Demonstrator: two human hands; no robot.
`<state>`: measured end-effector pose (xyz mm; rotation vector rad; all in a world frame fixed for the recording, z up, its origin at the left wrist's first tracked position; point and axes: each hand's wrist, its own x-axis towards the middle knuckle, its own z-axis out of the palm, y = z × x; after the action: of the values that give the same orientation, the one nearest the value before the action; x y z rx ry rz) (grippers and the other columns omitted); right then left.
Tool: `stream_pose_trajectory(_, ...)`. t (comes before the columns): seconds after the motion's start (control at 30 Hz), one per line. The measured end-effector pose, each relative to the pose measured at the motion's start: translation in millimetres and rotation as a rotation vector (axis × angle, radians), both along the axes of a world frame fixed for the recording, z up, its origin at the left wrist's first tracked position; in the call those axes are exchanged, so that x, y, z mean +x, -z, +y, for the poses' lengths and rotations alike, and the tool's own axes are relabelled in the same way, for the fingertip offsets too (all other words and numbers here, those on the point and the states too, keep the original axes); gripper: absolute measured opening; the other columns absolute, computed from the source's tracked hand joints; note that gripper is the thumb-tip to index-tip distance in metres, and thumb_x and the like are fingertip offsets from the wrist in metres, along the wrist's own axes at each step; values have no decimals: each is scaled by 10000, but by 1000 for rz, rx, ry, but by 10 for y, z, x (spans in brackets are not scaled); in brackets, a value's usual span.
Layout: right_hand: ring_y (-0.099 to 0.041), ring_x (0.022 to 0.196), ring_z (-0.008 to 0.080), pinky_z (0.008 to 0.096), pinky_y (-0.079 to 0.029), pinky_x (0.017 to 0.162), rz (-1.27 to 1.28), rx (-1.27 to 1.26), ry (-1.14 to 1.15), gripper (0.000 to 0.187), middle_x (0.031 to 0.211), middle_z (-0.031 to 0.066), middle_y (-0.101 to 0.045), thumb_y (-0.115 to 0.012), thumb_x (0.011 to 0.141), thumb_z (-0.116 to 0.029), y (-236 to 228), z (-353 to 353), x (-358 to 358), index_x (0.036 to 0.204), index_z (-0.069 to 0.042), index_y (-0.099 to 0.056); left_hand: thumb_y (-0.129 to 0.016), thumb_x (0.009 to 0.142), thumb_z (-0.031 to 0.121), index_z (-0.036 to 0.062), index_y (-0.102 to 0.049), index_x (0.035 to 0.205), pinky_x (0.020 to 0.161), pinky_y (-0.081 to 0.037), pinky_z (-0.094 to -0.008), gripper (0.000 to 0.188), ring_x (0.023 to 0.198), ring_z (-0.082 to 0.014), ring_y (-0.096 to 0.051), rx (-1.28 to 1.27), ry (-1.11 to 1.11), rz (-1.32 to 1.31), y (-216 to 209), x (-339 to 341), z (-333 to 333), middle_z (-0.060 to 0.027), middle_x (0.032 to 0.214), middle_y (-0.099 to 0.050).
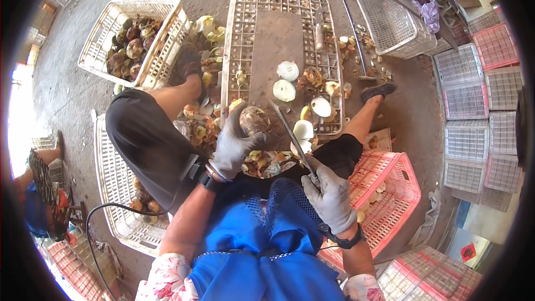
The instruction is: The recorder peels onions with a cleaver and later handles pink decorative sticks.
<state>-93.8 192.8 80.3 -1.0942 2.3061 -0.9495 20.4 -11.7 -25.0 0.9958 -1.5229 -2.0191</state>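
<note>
My left hand [229, 150], in a grey work glove, curves its thumb and fingers around a rough brown round vegetable, apparently an onion [255, 119], at the near edge of a dark board [276, 39]. A long, narrow-bladed knife [291, 132] is gripped in my right hand [331, 196], also gloved. Its blade slants up and left, with the tip just right of the onion, apart from it. Two pale cut slices, an upper slice [287, 71] and a lower slice [284, 90], lie on the board. White cup-shaped pieces [304, 129] sit to the right of the blade.
The board rests on an upturned pale crate [326, 8]. Left stands a white crate [161, 67] of dark round vegetables; another crate [103, 173] is beside my left leg. Near my right thigh, a pink basket [398, 189] holds pale pieces. A long-handled tool [356, 39] lies beyond; peelings [209, 114] litter the floor.
</note>
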Motion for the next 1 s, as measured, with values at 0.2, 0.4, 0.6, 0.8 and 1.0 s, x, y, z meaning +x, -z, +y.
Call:
stream_pose_trajectory(0.2,-654,642,246,391,-516,553,300,79,-245,429,735,81,-611,-717,852,-167,-75,-104,-52,1268,-89,-648,-848,732,119,17,-418,1473,958,-514,-340,863,1178,-216,-589,-48,52,-52,39,12,-67,-167,1344,-567)
stream_pose_trajectory(0.4,-627,609,243,395,-509,545,422,292,-367,496,699,66,-578,-673,877,-186,-121,-127,-106,1354,-103,-562,-744,815,62,16,-405,1470,899,-534,-310,739,1095,-172,-627,-309,163,-212,-107,-36,-134,-127,1196,-636)
stream_pose_trajectory(0.6,-639,615,270,432,-520,538,395,465,-385,520,716,83,-588,-640,876,-188,-226,-104,-104,1374,-74,-538,-784,797,139,45,-444,1438,965,-499,-326,732,1113,-220,-633,-173,194,-290,-343,-113,-199,-128,1231,-628)
stream_pose_trajectory(0.8,-665,619,278,427,-541,542,366,579,-413,533,727,94,-604,-600,884,-180,-246,-448,-82,1391,-53,-497,-873,728,221,-9,-461,1405,852,-537,-357,825,959,-247,-682,-271,128,-183,-185,-99,-149,-171,1110,-675)
stream_pose_trajectory(1.0,-694,708,325,437,-545,627,392,448,-400,437,797,160,-678,-623,917,-195,70,-790,-182,1317,-47,-527,-819,778,193,-7,-530,1222,789,-558,-382,566,925,-208,-688,-50,148,-249,-345,-136,-150,-133,1004,-691)
